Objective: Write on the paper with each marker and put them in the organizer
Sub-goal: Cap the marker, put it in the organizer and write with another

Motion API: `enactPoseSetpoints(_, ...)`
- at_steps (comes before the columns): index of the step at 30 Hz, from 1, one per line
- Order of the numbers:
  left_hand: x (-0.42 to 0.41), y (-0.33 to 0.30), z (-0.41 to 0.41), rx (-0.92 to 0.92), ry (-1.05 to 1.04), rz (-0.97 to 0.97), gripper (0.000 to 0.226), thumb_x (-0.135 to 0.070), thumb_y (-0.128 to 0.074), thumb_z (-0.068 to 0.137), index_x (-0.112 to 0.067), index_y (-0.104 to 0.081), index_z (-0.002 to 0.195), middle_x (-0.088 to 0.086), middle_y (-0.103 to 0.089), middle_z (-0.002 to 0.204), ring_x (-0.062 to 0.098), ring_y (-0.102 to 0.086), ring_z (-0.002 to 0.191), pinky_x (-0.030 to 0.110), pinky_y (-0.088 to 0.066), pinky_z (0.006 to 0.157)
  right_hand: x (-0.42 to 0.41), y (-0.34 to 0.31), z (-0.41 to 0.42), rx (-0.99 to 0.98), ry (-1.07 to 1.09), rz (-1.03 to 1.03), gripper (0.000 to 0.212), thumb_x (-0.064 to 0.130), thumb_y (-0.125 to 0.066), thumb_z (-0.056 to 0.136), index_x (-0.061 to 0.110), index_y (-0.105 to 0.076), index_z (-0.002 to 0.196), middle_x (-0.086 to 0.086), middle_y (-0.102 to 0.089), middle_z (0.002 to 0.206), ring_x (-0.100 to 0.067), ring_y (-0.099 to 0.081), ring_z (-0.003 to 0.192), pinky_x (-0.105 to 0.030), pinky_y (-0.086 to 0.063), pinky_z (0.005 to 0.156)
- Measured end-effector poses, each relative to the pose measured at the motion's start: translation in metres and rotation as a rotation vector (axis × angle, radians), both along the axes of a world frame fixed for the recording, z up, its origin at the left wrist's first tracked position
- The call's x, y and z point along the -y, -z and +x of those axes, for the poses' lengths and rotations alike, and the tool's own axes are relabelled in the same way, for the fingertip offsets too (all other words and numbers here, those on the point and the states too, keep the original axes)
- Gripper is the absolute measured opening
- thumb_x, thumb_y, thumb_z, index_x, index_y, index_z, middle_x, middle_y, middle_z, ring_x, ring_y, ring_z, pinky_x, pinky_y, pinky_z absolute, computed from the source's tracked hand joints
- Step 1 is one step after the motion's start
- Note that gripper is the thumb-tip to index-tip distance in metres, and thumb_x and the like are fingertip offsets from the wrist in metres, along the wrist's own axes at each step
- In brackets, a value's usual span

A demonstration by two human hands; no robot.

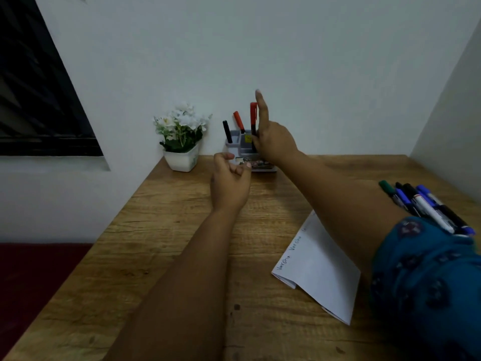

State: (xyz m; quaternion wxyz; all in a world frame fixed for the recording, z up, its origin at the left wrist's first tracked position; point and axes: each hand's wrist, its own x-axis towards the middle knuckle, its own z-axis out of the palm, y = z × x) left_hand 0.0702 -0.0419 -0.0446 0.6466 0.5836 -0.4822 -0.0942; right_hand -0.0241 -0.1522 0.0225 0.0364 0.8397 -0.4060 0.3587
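A grey organizer (238, 145) stands at the back of the wooden table (182, 243) against the wall. A black marker (227, 131) and a red-capped marker (238, 121) stand in it. My right hand (273, 142) pinches another red-capped marker (253, 113) upright over the organizer's right side, its lower end down inside, with my index finger pointing straight up. My left hand (230, 181) hovers just in front of the organizer, fingers curled, holding nothing. A folded white paper (320, 264) with handwriting lies at the near right. Several loose markers (426, 207) lie piled at the right edge.
A white pot of white flowers (182, 142) sits left of the organizer at the table's back left corner. A dark window (39, 100) is on the left wall. Walls close the table at the back and right.
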Motion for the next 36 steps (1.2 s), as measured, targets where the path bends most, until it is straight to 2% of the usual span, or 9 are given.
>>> enactPoseSetpoints(5,0.001,0.003,-0.001,0.012,0.008,0.038,0.03,-0.024,-0.068,0.086,-0.022,-0.044,0.105,-0.009,-0.054,0.065,0.003,-0.054,0.062,0.021,-0.039,0.057,0.01,-0.005,0.014,-0.339,0.096,-0.018,0.099,0.016,-0.059,0.09,0.022,0.017,0.153,-0.003,-0.048,0.059,-0.017,-0.043,0.044,-0.03,-0.035,0.046)
enactPoseSetpoints(9,0.001,0.002,-0.002,0.036,0.028,0.07,0.03,-0.024,-0.068,0.086,-0.023,-0.046,0.106,-0.009,-0.053,0.065,0.0,-0.053,0.059,0.019,-0.037,0.055,0.012,-0.003,0.019,-0.455,0.122,0.075,0.092,0.025,-0.065,0.09,0.031,0.0,0.155,-0.017,-0.063,0.098,-0.025,-0.054,0.072,-0.035,-0.041,0.062)
enactPoseSetpoints(12,0.0,0.001,-0.002,0.05,0.038,0.094,0.03,-0.025,-0.067,0.086,-0.024,-0.045,0.106,-0.01,-0.052,0.065,-0.005,-0.052,0.059,0.016,-0.034,0.053,0.009,0.0,0.015,-0.431,0.099,0.023,0.089,0.028,-0.062,0.092,0.037,0.001,0.154,-0.021,-0.061,0.101,-0.032,-0.056,0.083,-0.037,-0.04,0.067)
enactPoseSetpoints(16,-0.002,-0.002,-0.004,0.065,0.051,0.136,0.029,-0.028,-0.067,0.086,-0.024,-0.045,0.104,-0.008,-0.052,0.068,-0.001,-0.051,0.06,0.017,-0.034,0.054,-0.003,-0.007,-0.005,-0.401,0.061,-0.027,0.081,0.015,-0.049,0.098,0.046,0.002,0.152,-0.016,-0.056,0.082,-0.019,-0.035,0.057,-0.034,-0.036,0.062)
enactPoseSetpoints(18,-0.005,-0.004,-0.006,0.081,0.064,0.157,0.029,-0.029,-0.068,0.086,-0.024,-0.045,0.103,-0.008,-0.052,0.068,-0.001,-0.05,0.059,0.018,-0.033,0.053,-0.015,-0.016,-0.019,-0.328,0.024,-0.016,0.08,0.008,-0.046,0.098,0.048,-0.002,0.152,-0.012,-0.053,0.081,-0.016,-0.034,0.057,-0.036,-0.04,0.062)
enactPoseSetpoints(21,-0.008,-0.007,-0.012,0.128,0.111,0.183,0.031,-0.03,-0.068,0.085,-0.023,-0.046,0.105,-0.008,-0.053,0.068,0.002,-0.052,0.062,0.021,-0.034,0.054,-0.034,-0.025,-0.053,-0.155,-0.066,0.033,0.074,0.003,-0.047,0.096,0.045,-0.019,0.15,-0.005,-0.058,0.089,-0.022,-0.05,0.076,-0.041,-0.048,0.073)
enactPoseSetpoints(24,-0.011,-0.007,-0.022,0.185,0.17,0.199,0.03,-0.029,-0.068,0.085,-0.023,-0.047,0.105,-0.008,-0.055,0.07,0.005,-0.054,0.064,0.023,-0.036,0.056,-0.047,-0.022,-0.107,-0.053,-0.055,0.037,0.045,0.002,-0.051,0.094,0.023,-0.056,0.133,-0.004,-0.072,0.098,-0.027,-0.059,0.092,-0.033,-0.046,0.081)
enactPoseSetpoints(28,-0.016,-0.007,-0.037,0.31,0.26,0.287,0.032,-0.032,-0.069,0.085,-0.027,-0.046,0.108,-0.007,-0.059,0.077,0.005,-0.055,0.07,0.025,-0.04,0.06,-0.069,0.003,-0.185,-0.039,0.176,0.193,0.021,0.007,-0.06,0.09,0.01,-0.073,0.106,-0.008,-0.072,0.101,-0.025,-0.064,0.093,-0.021,-0.038,0.077)
enactPoseSetpoints(36,-0.038,-0.014,-0.069,0.485,0.462,0.239,0.031,-0.031,-0.071,0.083,-0.026,-0.052,0.107,-0.007,-0.064,0.084,0.008,-0.054,0.067,0.032,-0.048,0.065,-0.072,0.023,-0.272,0.148,0.619,0.457,0.015,0.004,-0.064,0.086,0.009,-0.074,0.097,-0.014,-0.07,0.109,-0.026,-0.065,0.093,-0.031,-0.053,0.084)
